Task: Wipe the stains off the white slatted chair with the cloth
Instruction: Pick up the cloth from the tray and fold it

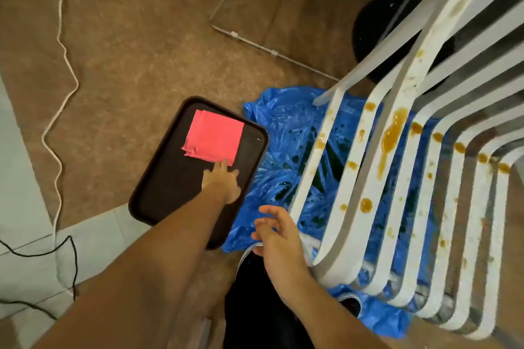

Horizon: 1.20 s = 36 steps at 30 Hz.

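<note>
A folded pink cloth (214, 136) lies on a dark tray (158, 193) on the floor, left of the chair. My left hand (222, 181) reaches over the tray with straight fingers, its fingertips at the cloth's near edge. The white slatted chair (397, 207) fills the right side, its slats spotted and streaked with brown stains (392, 133). My right hand (276, 231) hovers with loosely spread fingers beside the chair's front edge, holding nothing.
A blue plastic sheet (272, 127) with dark spills lies under the chair. A white cord (61, 88) and a black cable (72, 258) run across the brown floor at left. A clear panel (255, 22) lies at the back. My dark-clad legs and shoe (255, 263) are below.
</note>
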Tool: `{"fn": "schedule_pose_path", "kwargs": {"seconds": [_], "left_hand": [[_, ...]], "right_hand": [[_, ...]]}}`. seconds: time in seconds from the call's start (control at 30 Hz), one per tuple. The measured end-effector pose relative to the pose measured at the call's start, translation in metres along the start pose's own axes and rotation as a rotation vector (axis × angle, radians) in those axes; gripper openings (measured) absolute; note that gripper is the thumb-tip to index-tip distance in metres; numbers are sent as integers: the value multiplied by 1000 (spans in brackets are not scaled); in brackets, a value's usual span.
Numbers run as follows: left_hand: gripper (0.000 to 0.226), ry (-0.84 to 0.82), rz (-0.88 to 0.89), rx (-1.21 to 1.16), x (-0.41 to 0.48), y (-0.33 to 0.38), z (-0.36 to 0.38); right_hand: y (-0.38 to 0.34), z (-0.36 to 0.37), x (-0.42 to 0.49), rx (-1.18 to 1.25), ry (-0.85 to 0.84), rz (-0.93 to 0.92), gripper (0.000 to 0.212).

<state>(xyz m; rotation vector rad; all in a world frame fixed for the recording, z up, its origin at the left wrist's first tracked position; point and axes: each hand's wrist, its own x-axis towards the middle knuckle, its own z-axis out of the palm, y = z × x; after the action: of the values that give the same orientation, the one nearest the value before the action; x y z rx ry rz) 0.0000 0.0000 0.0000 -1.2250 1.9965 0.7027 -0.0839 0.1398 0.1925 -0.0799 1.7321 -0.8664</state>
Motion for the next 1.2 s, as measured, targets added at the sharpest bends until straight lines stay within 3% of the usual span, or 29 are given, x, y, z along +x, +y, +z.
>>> {"fn": "schedule_pose_path", "kwargs": {"seconds": [0.13, 0.43, 0.67, 0.8, 1.03, 1.13, 1.2], "left_hand": [[70, -86, -85, 73, 21, -2, 6], [67, -153, -50, 304, 31, -11, 17], [77, -63, -42, 228, 36, -11, 18], [75, 114, -19, 70, 27, -14, 6], [18, 565, -58, -397, -1, -50, -50], [12, 683, -74, -530, -33, -56, -86], [21, 718, -72, -675, -64, -53, -109]], "right_hand": [[2, 1, 9, -28, -50, 2, 22], [2, 2, 4, -56, -101, 52, 28], [4, 2, 6, -42, -76, 33, 28], [-3, 2, -3, -77, -98, 34, 28], [-22, 6, -27, -185, -221, 71, 21], [-35, 5, -41, -196, -247, 74, 18], [-44, 1, -51, -239, -255, 56, 15]]}}
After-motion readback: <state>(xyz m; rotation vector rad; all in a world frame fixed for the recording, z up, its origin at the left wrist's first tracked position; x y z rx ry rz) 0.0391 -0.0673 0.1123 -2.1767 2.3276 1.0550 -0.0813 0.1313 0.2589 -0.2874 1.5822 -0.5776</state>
